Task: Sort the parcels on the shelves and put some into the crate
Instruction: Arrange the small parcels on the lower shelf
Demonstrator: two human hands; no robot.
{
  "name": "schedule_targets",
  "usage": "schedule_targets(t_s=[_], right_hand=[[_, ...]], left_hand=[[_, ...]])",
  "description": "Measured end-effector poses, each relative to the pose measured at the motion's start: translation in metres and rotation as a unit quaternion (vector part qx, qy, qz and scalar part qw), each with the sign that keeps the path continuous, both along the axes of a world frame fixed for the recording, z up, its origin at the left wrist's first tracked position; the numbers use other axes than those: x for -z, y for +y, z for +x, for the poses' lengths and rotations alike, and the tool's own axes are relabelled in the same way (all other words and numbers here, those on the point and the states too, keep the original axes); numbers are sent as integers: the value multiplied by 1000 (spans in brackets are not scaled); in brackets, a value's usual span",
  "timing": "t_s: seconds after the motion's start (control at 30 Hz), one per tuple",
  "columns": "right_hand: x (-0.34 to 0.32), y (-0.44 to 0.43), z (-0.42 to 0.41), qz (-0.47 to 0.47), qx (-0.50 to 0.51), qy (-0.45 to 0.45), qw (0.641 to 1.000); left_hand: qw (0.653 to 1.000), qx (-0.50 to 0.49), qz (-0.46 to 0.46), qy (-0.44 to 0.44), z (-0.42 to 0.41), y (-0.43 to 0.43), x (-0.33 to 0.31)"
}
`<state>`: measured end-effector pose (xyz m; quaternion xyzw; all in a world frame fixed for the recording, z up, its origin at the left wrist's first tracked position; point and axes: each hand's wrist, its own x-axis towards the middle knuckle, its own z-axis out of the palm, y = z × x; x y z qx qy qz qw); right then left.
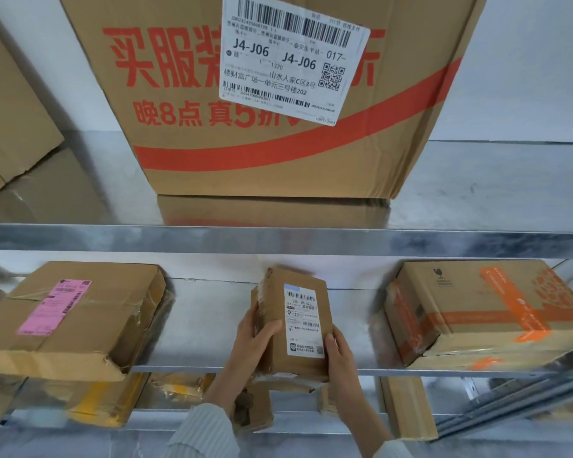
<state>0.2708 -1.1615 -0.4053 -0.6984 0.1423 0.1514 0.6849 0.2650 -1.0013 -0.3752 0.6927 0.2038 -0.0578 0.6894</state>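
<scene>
A small brown parcel (295, 322) with a white shipping label stands tilted over the front of the middle metal shelf (209, 328). My left hand (252, 342) grips its left side and my right hand (339, 355) grips its lower right corner. To the left on that shelf lies a flat, dented parcel with a pink label (76, 315). An orange-printed carton (483, 309) sits to the right. No crate is in view.
A large carton with red lettering (278, 153) fills the upper shelf (278, 236), with another brown box (10, 127) at its left. Below, the lower shelf holds several small parcels, one with yellow tape (106, 408). A white wall is behind.
</scene>
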Motion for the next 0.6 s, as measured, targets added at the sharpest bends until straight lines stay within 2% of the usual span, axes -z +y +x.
schedule_targets(t_s=[0.17, 0.4, 0.6], right_hand=[[0, 11, 0, 10, 21, 16, 1000], [-5, 27, 6, 10, -1, 3, 1000], [0, 45, 4, -18, 9, -16, 1000]], left_hand=[[999, 32, 14, 21, 2, 11, -3], [994, -40, 84, 54, -5, 37, 20], [997, -26, 48, 61, -10, 52, 21]])
